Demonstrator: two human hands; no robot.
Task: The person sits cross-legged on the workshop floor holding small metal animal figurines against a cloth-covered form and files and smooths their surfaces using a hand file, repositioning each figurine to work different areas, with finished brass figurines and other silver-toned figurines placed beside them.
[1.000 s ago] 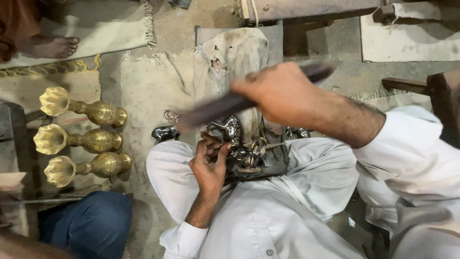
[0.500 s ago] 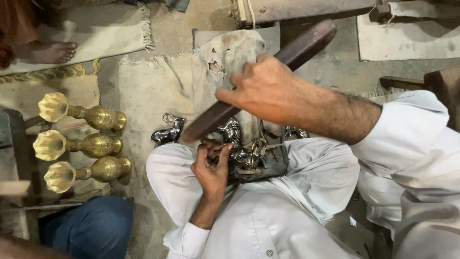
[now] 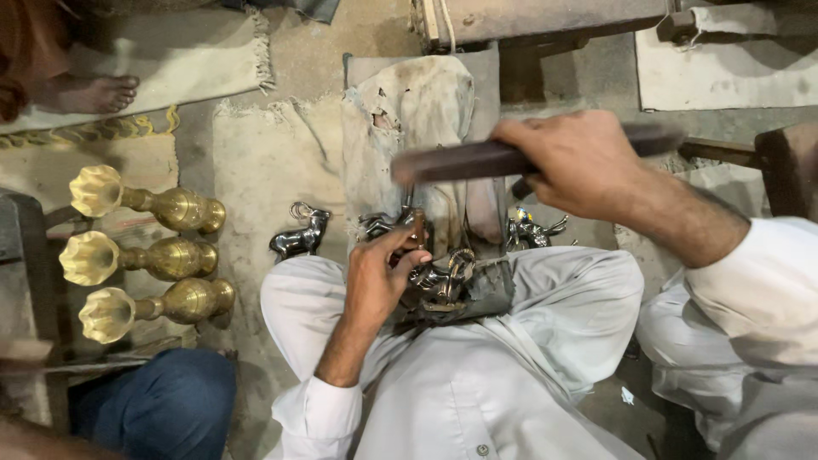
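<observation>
- The person sits cross-legged in white clothes, and a worn cloth-covered work block (image 3: pixel 409 128) runs up from the lap; that's the bench for this job.
- Three brass vases (image 3: pixel 149 255) lie on their sides in a row at the left, fluted mouths pointing left, well apart from the work.
- Right hand (image 3: pixel 579 162) is closed in a full fist around a long dark wooden bat (image 3: pixel 477 160), held level above the block, blurred with speed.
- Left hand (image 3: pixel 379 277) is down at the lap's edge, fingers curled and pinching a small silvery metal animal figurine (image 3: pixel 430 273) against the foot of the block.
- A finished-looking silver figurine (image 3: pixel 298 238) stands just left of the knee; another (image 3: pixel 537 230) peeks out under the right forearm.
- Judging by this, we're mid-strike: the beating step, shaping or seating the piece.
- The next blow calls for a square hit on the metal, with those left fingertips kept clear of the bat's path.
</observation>
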